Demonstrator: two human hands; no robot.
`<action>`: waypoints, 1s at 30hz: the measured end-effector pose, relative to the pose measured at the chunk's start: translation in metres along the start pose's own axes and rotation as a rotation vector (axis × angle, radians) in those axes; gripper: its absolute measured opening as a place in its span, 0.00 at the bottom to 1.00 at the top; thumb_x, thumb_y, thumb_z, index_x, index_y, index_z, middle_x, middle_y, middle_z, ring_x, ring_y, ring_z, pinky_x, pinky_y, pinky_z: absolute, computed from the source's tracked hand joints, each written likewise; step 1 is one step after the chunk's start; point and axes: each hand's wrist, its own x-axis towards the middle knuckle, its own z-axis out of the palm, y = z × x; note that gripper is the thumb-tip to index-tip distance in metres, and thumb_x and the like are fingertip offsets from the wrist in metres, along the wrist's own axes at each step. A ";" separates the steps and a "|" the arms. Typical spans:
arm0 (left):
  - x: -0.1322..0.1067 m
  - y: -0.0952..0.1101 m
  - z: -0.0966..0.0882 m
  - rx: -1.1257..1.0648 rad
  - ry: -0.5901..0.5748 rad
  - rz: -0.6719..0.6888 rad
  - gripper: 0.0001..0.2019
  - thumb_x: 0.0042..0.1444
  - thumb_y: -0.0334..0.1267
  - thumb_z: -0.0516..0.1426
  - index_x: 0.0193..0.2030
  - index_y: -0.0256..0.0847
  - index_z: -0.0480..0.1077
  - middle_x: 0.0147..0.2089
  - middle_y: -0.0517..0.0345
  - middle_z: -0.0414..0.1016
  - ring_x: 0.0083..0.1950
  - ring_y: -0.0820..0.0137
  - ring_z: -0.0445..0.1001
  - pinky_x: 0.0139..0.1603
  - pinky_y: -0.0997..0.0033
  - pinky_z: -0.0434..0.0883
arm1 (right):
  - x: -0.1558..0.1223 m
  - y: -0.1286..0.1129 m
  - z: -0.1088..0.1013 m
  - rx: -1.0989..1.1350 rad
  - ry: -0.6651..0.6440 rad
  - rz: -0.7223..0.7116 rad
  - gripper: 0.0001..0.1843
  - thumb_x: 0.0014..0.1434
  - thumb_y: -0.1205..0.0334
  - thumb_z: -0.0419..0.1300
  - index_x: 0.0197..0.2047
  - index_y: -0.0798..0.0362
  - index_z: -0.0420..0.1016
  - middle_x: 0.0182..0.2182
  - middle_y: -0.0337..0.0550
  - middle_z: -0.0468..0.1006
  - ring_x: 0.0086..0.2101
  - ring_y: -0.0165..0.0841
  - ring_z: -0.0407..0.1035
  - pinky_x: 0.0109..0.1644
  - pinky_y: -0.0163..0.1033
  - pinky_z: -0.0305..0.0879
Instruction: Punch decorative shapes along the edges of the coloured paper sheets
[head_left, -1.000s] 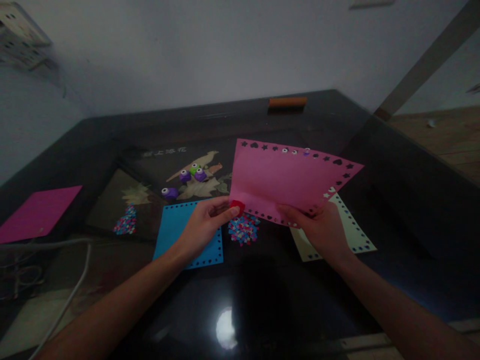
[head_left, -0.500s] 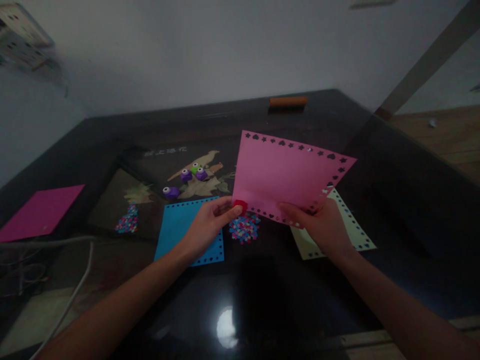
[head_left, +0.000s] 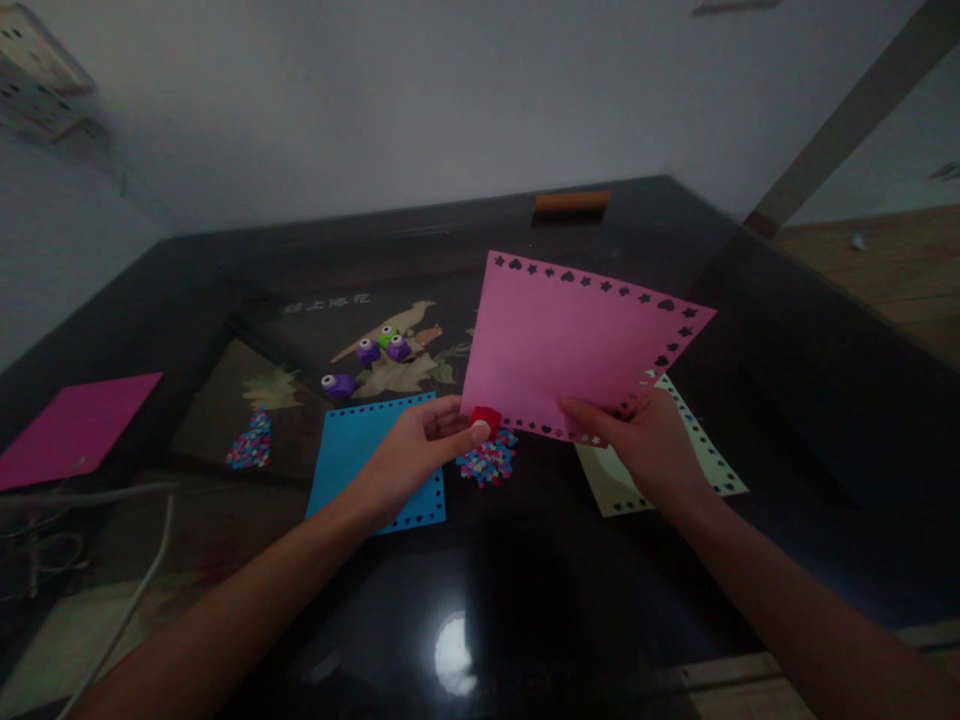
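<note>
On my feed I see the left hand (head_left: pixel 416 440) pinching a blocky red punch (head_left: pixel 486 417) at the near-left corner of a pink hole-bordered paper sheet (head_left: pixel 566 340) above the black table (head_left: pixel 360 625); the right hand (head_left: pixel 649 435) pinches its near-right side.

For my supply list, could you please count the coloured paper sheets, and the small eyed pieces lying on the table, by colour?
Pink sheet: 1
Magenta sheet: 1
Blue sheet: 1
Pale yellow-green sheet: 1
Purple eyed pieces: 3
Green eyed piece: 1
Total: 8
</note>
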 end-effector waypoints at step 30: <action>0.001 0.006 -0.011 0.532 -0.165 0.033 0.22 0.48 0.28 0.57 0.52 0.43 0.71 0.53 0.54 0.75 0.53 0.62 0.72 0.54 0.59 0.70 | 0.006 0.003 -0.005 0.169 0.037 0.016 0.13 0.46 0.59 0.68 0.37 0.53 0.79 0.36 0.44 0.83 0.36 0.38 0.77 0.43 0.45 0.73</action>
